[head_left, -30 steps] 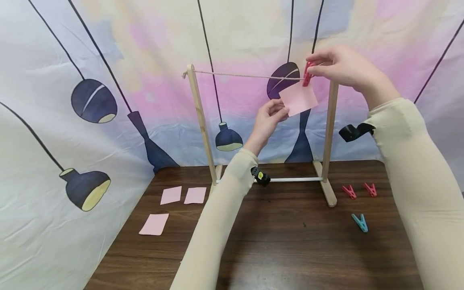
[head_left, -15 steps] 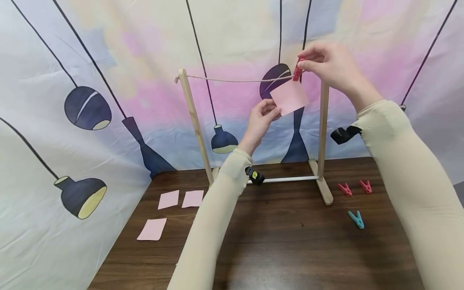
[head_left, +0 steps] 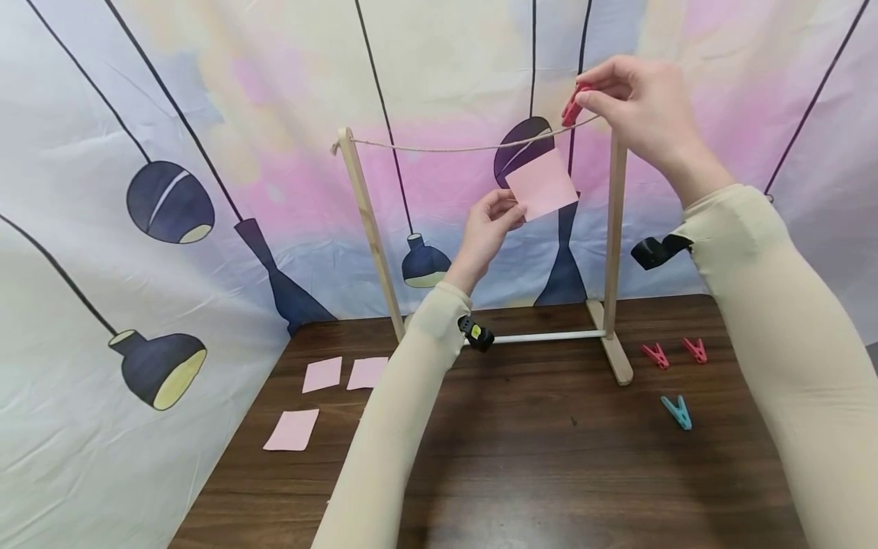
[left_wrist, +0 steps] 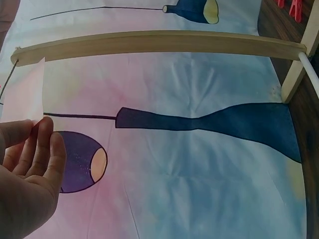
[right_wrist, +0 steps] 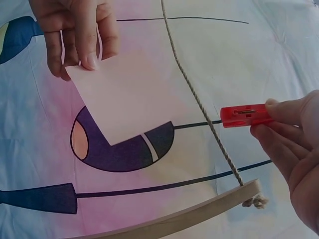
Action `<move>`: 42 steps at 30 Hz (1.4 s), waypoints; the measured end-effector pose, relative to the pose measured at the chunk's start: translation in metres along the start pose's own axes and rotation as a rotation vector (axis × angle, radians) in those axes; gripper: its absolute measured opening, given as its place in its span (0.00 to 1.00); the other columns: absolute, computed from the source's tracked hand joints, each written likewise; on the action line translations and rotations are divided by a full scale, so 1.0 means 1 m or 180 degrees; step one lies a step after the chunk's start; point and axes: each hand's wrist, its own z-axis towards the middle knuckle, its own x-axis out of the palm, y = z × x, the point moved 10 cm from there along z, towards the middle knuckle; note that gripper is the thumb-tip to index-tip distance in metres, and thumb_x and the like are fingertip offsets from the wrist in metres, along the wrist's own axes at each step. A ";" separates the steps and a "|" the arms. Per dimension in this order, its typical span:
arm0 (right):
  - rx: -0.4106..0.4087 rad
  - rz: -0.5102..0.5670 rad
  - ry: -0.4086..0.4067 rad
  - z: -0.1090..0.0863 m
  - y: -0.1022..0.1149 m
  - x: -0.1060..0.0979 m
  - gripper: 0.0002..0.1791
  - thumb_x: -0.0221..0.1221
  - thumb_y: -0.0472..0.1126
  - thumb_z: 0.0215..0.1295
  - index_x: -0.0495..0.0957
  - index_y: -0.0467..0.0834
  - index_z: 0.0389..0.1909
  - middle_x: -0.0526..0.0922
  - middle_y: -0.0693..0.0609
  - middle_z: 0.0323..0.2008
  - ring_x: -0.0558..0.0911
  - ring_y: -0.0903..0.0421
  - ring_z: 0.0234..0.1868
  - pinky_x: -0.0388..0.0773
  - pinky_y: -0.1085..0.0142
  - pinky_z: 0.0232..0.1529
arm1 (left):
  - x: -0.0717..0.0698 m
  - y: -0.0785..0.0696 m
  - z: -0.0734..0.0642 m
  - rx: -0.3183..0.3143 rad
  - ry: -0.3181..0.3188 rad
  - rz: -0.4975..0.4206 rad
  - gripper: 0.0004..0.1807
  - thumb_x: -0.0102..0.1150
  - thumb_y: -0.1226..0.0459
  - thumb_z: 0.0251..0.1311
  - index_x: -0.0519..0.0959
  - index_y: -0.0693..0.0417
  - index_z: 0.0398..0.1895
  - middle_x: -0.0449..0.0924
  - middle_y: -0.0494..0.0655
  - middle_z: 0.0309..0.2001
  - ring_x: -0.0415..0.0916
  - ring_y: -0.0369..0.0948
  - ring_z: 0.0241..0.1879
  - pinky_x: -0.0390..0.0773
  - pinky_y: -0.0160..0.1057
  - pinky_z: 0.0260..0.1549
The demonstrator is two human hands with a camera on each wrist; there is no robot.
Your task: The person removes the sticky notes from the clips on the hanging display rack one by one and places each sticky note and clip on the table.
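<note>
My left hand [head_left: 488,232] pinches a square pink paper [head_left: 542,185] by its lower left corner. In the right wrist view, the paper hangs tilted beside the rope [right_wrist: 192,84], apart from it. My right hand [head_left: 648,110] pinches a red clothespin [right_wrist: 244,115] between thumb and fingers. The clothespin's tip is just above the rope, near its right end, with a narrow gap in the right wrist view. It is separate from the paper. Only part of the paper shows in the left wrist view, above the left fingertips.
The rope spans a wooden frame [head_left: 615,244] with a white bottom bar [head_left: 549,336]. Three pink papers [head_left: 291,430] lie at the table's left. Two red clothespins [head_left: 655,356] and a blue clothespin [head_left: 677,412] lie right of the frame. A patterned cloth [head_left: 295,152] hangs behind.
The right hand has raised the red clothespin up off the rope and away from the paper's top edge. The left hand still holds the paper, slightly lower relative to the rope.
</note>
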 end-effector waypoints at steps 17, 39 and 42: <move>-0.0112 0.0319 -0.0087 -0.015 -0.007 -0.019 0.13 0.63 0.40 0.70 0.84 0.42 0.53 0.85 0.67 0.34 0.83 0.72 0.40 0.72 0.75 0.48 | -0.029 0.002 -0.014 -0.0045 0.0030 0.0250 0.14 0.60 0.71 0.69 0.76 0.68 0.55 0.81 0.54 0.42 0.80 0.40 0.39 0.82 0.39 0.49; 0.0507 -0.0017 0.0142 -0.056 -0.060 -0.047 0.25 0.65 0.51 0.68 0.77 0.55 0.66 0.82 0.72 0.44 0.76 0.76 0.46 0.65 0.72 0.59 | -0.081 0.000 -0.045 -0.0186 0.0048 0.0861 0.20 0.65 0.67 0.66 0.75 0.65 0.59 0.81 0.56 0.47 0.81 0.48 0.49 0.82 0.39 0.50; 0.0596 -0.0088 0.0081 -0.065 -0.071 -0.056 0.25 0.64 0.52 0.69 0.77 0.57 0.66 0.80 0.75 0.44 0.75 0.79 0.44 0.63 0.73 0.60 | -0.088 -0.005 -0.050 -0.0162 0.0039 0.0956 0.20 0.65 0.67 0.66 0.75 0.64 0.59 0.81 0.56 0.47 0.81 0.48 0.48 0.81 0.40 0.50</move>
